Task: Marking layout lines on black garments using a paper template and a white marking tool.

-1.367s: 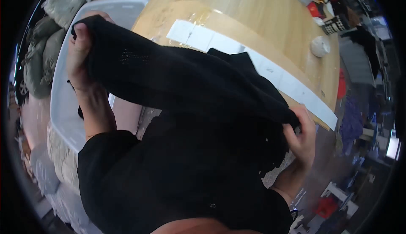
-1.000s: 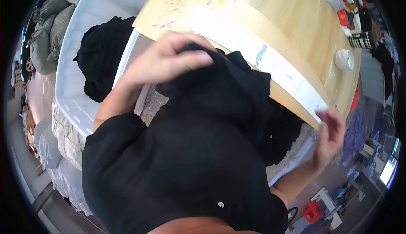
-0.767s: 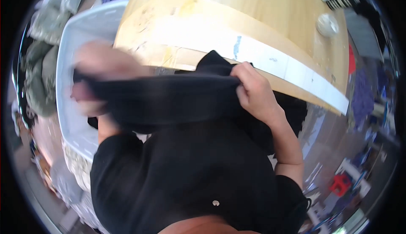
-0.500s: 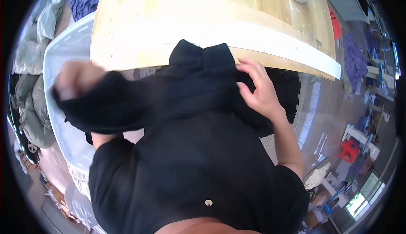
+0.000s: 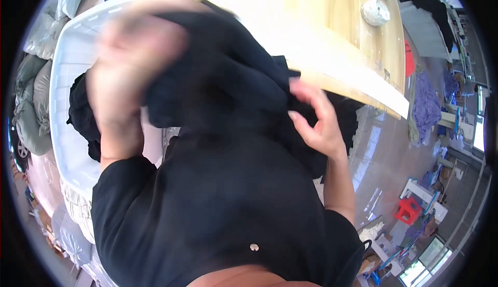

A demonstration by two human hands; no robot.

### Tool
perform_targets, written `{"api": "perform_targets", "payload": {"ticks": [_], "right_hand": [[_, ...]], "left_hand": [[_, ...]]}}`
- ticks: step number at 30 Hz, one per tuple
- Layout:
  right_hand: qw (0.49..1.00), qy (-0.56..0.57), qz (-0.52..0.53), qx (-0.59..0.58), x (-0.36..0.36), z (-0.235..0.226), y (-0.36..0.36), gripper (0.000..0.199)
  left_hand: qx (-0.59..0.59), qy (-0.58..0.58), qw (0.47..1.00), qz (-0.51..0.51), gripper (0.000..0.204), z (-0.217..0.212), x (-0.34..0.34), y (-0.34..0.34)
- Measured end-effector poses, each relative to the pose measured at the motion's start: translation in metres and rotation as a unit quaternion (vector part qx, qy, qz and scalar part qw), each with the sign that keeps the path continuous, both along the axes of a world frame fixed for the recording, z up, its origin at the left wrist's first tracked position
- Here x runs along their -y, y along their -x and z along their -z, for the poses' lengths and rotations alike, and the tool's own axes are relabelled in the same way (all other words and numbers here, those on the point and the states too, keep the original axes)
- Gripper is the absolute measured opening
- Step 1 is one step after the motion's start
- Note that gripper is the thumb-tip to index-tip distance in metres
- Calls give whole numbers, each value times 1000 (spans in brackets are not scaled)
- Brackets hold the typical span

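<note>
A black cloth garment (image 5: 223, 74) is spread across the front edge of the wooden table (image 5: 311, 22), partly raised and smeared by motion. My left hand (image 5: 140, 43), blurred, holds up its far left part over the table corner. At the garment's right side is my right hand (image 5: 322, 126), thumb and fingers apart, fingertips against the cloth. More black fabric (image 5: 345, 115) hangs below the table edge behind this hand.
On the left stands a pale plastic bin (image 5: 67, 87) with black cloth (image 5: 83, 110) in it. Filled bags (image 5: 33, 105) lie beyond. A white wrapped roll (image 5: 375, 12) sits on the table. Farther right are purple cloth (image 5: 426, 103) and a red stool (image 5: 408, 210).
My left hand has swung up and to the right, lifting the garment's left part and folding it over towards the table. My right hand stays by the garment's right side.
</note>
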State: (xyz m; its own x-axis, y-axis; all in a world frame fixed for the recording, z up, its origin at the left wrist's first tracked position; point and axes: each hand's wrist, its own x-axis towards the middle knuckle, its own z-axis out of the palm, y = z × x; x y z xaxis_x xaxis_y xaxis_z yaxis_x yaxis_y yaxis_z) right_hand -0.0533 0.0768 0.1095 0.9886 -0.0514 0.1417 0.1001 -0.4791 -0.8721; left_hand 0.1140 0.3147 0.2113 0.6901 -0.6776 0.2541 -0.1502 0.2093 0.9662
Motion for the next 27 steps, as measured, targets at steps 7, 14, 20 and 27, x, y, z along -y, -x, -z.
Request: {"api": "perform_targets", "payload": {"ticks": [7,14,20,27], "right_hand": [[999,9,-11,45,-28,-25,-43,45],[969,-39,156,-186,42,17,53,24],[955,-138,229,-131,97,-56,88,40],[957,-108,194,-187,150,5,69,25]], "left_hand": [[-136,558,792,207,19,19,47,2],[-46,95,939,-328,36,56,-41,-67],[-80,-254,964,21,36,161,11,-10],[-197,-90,956,-198,27,106,-40,-68]]}}
